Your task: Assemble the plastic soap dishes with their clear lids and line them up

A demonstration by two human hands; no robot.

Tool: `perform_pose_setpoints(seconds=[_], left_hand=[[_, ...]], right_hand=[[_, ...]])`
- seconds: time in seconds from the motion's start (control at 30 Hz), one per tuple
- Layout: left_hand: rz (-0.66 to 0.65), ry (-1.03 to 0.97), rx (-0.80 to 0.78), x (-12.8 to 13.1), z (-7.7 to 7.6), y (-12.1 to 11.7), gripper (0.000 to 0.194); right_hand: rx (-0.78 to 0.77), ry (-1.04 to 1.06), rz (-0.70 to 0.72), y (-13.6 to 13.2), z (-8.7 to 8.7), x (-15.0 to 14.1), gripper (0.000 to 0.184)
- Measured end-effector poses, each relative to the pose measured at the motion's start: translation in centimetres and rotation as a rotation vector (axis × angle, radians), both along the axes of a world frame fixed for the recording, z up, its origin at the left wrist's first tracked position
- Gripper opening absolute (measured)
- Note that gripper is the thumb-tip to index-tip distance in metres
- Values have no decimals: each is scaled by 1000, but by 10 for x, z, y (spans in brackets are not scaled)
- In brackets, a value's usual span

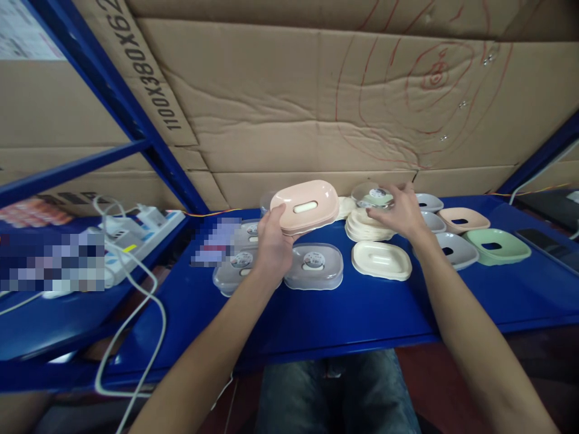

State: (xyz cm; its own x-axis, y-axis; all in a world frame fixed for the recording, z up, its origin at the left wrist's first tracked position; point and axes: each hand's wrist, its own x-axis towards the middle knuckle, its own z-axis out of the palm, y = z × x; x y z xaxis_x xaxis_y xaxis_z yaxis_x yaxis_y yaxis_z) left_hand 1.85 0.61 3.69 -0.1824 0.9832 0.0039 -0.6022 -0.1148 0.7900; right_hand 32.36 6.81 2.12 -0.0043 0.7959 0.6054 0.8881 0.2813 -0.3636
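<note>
My left hand (275,238) grips a pink soap dish (312,199), tilted above the table, with a cream piece showing through its slot. My right hand (402,208) has its thumb and fingers at the edge of a clear lid (371,194) with a round label, just above a stack of cream trays (367,228). A single cream tray (382,260) lies in front of that stack. Below my left hand sit lidded grey soap dishes (314,266), partly covered by the hand and forearm.
Right of my right hand lie slotted grey dishes (458,250), a pink dish (464,220) and a green dish (497,246). A dark phone (547,248) rests farther right. Cardboard (271,90) backs the blue table (362,319). At left are power strips (136,241) and a white cable (163,319).
</note>
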Motion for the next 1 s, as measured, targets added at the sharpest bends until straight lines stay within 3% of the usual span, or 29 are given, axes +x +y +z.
perform_pose_setpoints(seconds=[0.23, 0.43, 0.57, 0.67, 0.73, 1.0], left_hand=[[-3, -1, -19, 3, -3, 0, 33], [-15, 12, -52, 5, -1, -2, 33], [-84, 43, -54, 5, -2, -2, 36], [-139, 80, -56, 5, -4, -2, 38], [-185, 97, -59, 5, -5, -1, 42], [-327, 51, -88, 8, -1, -2, 55]], right_hand=[[-2, -5, 16, 4, -10, 2, 83], [155, 91, 13, -8, 5, -7, 76], [242, 265, 291, -27, 20, -28, 71], [198, 324, 558, -42, 25, -48, 68], [142, 318, 665, -49, 24, -61, 71], [86, 227, 801, -56, 15, -84, 81]])
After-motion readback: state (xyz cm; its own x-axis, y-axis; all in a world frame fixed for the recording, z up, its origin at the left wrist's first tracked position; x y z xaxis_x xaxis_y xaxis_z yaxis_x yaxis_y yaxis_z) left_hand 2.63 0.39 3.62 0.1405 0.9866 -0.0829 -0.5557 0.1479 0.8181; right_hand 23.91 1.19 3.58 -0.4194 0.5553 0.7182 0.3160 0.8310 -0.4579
